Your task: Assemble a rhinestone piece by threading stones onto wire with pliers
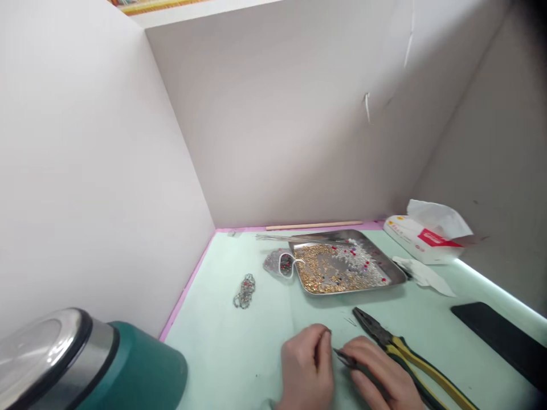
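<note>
My left hand (308, 359) is closed in a pinch near the front of the table, thumb against forefinger. What it pinches is too small to make out. Close to its right, my right hand (378, 373) is wrapped round a small dark tool with a pointed tip (344, 359), which looks like slim-nosed pliers. Most of that tool is hidden in the palm. The tip points at the left fingertips, with a slight gap between. Beside the right hand lie large combination pliers (391, 343) with yellow and green handles. Short wire pieces (350, 321) rest just beyond the hands.
A metal tray (311, 292) holds gold, clear and red beads, with thin rods (277, 237) across its back edge. Left of it are a mesh pouch (273, 261) and a beaded chain (245, 291). A green flask (141, 364), tissue pack (421, 239) and black phone (499, 336) flank the table.
</note>
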{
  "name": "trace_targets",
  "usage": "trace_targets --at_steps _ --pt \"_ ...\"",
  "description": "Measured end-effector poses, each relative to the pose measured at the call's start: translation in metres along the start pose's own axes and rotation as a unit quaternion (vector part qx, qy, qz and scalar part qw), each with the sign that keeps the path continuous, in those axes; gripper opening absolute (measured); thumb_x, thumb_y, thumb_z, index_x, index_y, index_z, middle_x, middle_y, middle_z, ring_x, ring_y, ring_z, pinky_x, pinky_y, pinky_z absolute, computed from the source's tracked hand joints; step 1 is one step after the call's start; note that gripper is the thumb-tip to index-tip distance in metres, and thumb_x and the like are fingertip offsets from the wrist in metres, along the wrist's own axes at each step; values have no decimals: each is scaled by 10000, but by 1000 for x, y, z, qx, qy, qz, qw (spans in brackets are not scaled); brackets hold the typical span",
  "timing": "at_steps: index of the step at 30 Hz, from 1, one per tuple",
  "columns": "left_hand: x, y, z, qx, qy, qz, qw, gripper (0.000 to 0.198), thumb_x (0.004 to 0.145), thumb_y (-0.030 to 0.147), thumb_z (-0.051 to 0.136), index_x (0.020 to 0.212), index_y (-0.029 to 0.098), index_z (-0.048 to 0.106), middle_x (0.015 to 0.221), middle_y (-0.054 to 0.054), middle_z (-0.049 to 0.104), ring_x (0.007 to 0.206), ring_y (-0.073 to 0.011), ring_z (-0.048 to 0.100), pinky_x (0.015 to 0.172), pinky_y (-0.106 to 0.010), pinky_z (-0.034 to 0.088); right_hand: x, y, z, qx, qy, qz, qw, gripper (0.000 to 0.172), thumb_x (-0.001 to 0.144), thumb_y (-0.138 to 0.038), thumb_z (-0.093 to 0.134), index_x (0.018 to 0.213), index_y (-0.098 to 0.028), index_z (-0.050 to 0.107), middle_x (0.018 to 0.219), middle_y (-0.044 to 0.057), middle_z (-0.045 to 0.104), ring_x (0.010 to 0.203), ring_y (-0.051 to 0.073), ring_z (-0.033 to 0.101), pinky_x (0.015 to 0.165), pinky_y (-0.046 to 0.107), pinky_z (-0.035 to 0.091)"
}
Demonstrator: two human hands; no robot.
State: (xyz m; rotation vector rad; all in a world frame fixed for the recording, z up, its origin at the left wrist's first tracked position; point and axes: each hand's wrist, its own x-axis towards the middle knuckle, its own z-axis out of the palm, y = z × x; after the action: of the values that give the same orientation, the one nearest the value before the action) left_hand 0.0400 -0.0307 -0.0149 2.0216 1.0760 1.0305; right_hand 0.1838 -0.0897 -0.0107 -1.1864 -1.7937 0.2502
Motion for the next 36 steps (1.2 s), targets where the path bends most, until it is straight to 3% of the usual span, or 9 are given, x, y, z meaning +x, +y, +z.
trace_targets --at_steps 5,8,14,19,26,36 --pt "9 0 -8 -24 6 -70 997 288 907 307 356 789 174 583 644 -8 568 582 -128 489 585 -236 356 -9 4 1 36 -12 -13 999 171 859 -143 466 1004 -203 534 880 57 604 802 170 595 706 256 498" --pt "11 0 -8 -90 27 -110 989 247 882 313 392 787 173 572 674 -2 564 630 -130 491 612 -234 362 -12 5 3 39 3 20 999 128 880 -182 459 968 -195 551 896 59 604 842 174 588 742 262 483" --pt "14 6 -2 -245 42 -190 950 195 836 342 439 793 171 522 506 80 351 456 -81 307 464 -198 266 -3 3 3 21 15 85 996 172 907 -258 433 926 -180 585 883 56 620 835 174 586 740 262 457" --pt "24 6 -4 -269 7 -180 946 261 819 416 466 795 162 522 483 94 308 439 -68 254 430 -187 208 16 -1 0 -30 -19 129 991 202 907 -271 425 875 -186 605 825 43 619 779 179 576 690 274 437" --pt "24 -5 -7 -303 -16 -163 939 363 853 480 418 892 136 526 502 97 271 453 -69 235 426 -185 195 19 4 11 -82 -22 107 991 186 902 -241 420 893 -173 592 829 60 606 804 199 564 709 305 431" --pt "19 -8 -9 -218 -44 -173 959 316 848 456 439 789 157 524 543 70 361 481 -79 312 454 -192 265 16 8 13 -68 -18 136 988 188 910 -240 415 890 -172 589 835 63 609 805 197 560 722 309 429"
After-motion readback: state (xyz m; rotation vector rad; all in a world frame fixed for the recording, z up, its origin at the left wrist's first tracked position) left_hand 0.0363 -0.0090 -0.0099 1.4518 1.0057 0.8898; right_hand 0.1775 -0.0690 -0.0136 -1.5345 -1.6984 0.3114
